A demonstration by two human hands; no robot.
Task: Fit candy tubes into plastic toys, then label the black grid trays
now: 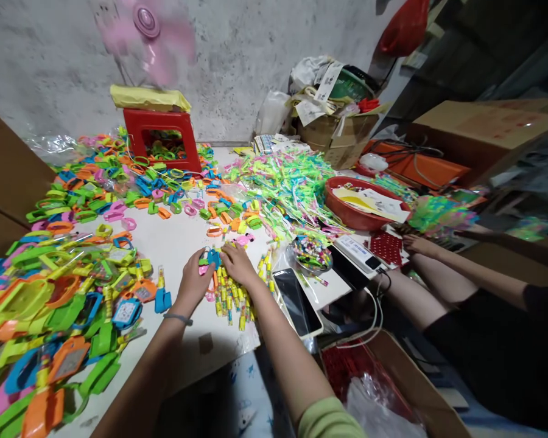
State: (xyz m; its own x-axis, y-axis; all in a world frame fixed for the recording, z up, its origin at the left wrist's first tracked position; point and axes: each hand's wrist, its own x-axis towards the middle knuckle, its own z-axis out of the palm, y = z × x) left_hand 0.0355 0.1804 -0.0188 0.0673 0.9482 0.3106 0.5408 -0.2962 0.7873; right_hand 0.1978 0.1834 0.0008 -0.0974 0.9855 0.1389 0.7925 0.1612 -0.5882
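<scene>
Assembling looks to be your step in hand: left hand (pixel 194 278) curled tight around a blue clip (pixel 212 256) on the tabletop (pixel 173 243), right hand (pixel 237 265) touching it, grip unclear, beside the yellow tubes (pixel 231 299). Next move likely calls for steady alignment.

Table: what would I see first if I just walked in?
The bright plastic pieces heaped over the left of the table grab the eye first. Behind them, by the wall, a red stool stands under a blurred pink fan. In the middle, the left hand and right hand meet at a small blue piece.
</scene>
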